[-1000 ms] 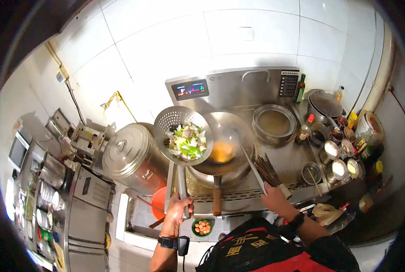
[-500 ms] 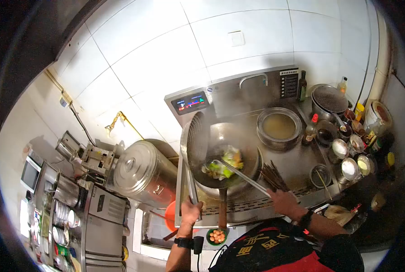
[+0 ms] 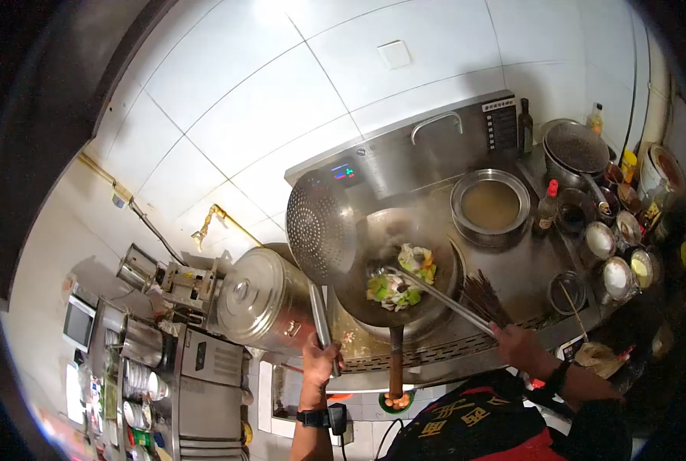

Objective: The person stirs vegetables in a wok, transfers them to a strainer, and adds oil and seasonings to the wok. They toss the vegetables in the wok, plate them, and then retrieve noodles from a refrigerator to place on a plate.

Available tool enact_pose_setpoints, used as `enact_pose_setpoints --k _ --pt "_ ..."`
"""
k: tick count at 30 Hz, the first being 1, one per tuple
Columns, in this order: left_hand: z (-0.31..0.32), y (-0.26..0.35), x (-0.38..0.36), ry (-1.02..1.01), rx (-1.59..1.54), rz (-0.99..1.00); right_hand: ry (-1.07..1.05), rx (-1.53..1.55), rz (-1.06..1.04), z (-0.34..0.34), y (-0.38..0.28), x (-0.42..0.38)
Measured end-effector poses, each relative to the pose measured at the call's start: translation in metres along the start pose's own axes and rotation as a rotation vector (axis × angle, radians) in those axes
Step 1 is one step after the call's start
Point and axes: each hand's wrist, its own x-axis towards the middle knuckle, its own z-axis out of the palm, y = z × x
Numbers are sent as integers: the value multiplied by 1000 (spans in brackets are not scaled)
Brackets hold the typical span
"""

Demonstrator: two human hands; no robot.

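Observation:
My left hand (image 3: 321,359) is closed around the handle of a large perforated strainer (image 3: 320,230), whose round bowl is raised at the wok's left side. In my right hand (image 3: 518,346) is the long metal handle of a ladle (image 3: 450,302); its head reaches into the food. Green and white vegetables (image 3: 401,286) lie in the wok (image 3: 362,303), with some steam above. The wok's brown handle (image 3: 396,365) points toward me, and neither hand touches it.
A pot of cloudy liquid (image 3: 490,206) stands right of the wok, near a bamboo brush (image 3: 483,298). Seasoning bowls (image 3: 618,276) and bottles line the right side. A big lidded steel pot (image 3: 255,296) is at left. Eggs (image 3: 396,401) sit below the counter edge.
The strainer has turned so its perforated face shows more, and it has shifted left relative to the wok. The vegetables have moved within the wok. The whole view has shifted.

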Motion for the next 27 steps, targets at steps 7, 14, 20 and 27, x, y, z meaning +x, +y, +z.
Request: enact_pose_setpoints --k 7,14,20,27 --pt "23 -5 20 48 258 223 99 118 40 23 7 14" --pt "111 97 43 -223 24 125 -103 165 186 32 43 -24" --pt "249 126 129 -1098 -767 -541 76 257 169 52 63 -24" --pt "499 169 174 -1515 -891 -776 263 296 69 38 85 -18"
